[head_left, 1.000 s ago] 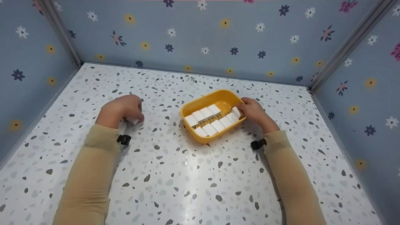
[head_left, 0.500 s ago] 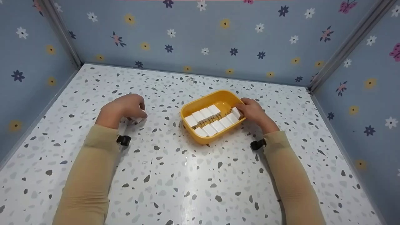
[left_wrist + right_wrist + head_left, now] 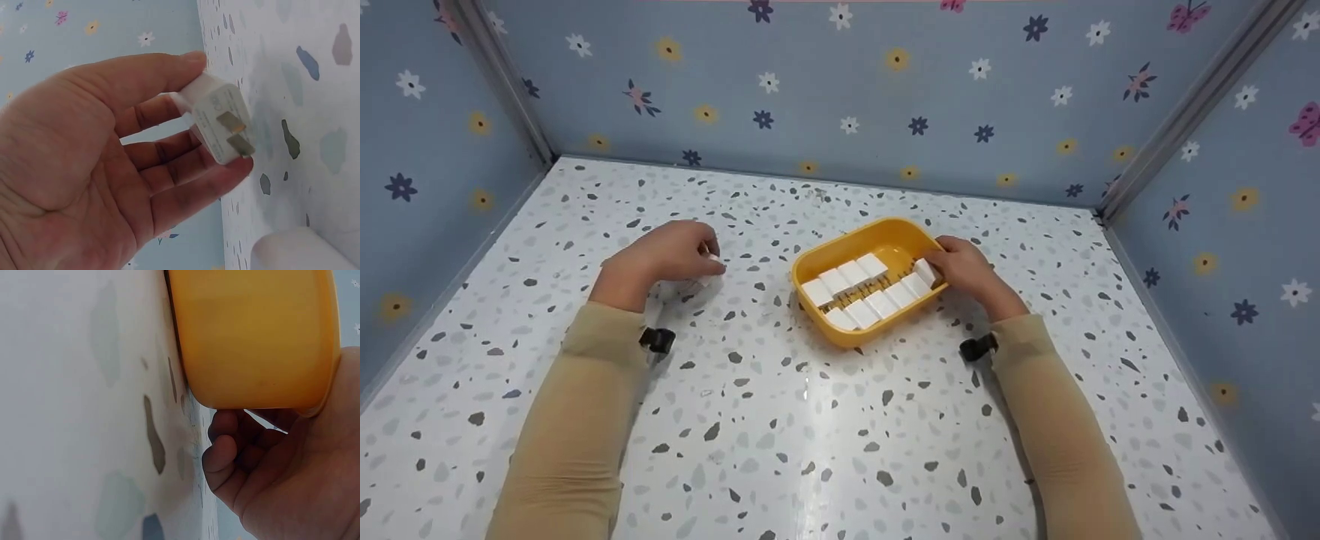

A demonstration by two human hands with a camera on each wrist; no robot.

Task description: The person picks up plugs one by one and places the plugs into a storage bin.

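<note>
My left hand [image 3: 667,251] pinches a white plug adapter [image 3: 216,118] between thumb and fingers, left of the container. In the left wrist view its two flat metal prongs face the camera; in the head view it is mostly hidden under the hand. My right hand [image 3: 969,271] grips the right end of a yellow container [image 3: 829,330], thumb at the rim. Inside stand white plug adapters [image 3: 851,271] in two rows, their prongs towards the middle. One adapter [image 3: 926,271] leans beside the right thumb.
A speckled white tabletop [image 3: 780,450] lies beneath everything. Blue flowered panels [image 3: 840,90] enclose the back and both sides. A white rounded thing [image 3: 298,253], cut off by the frame, shows low in the left wrist view; its kind cannot be told.
My left hand has moved slightly right and away from me, carrying the adapter. The right hand and the container have stayed in place.
</note>
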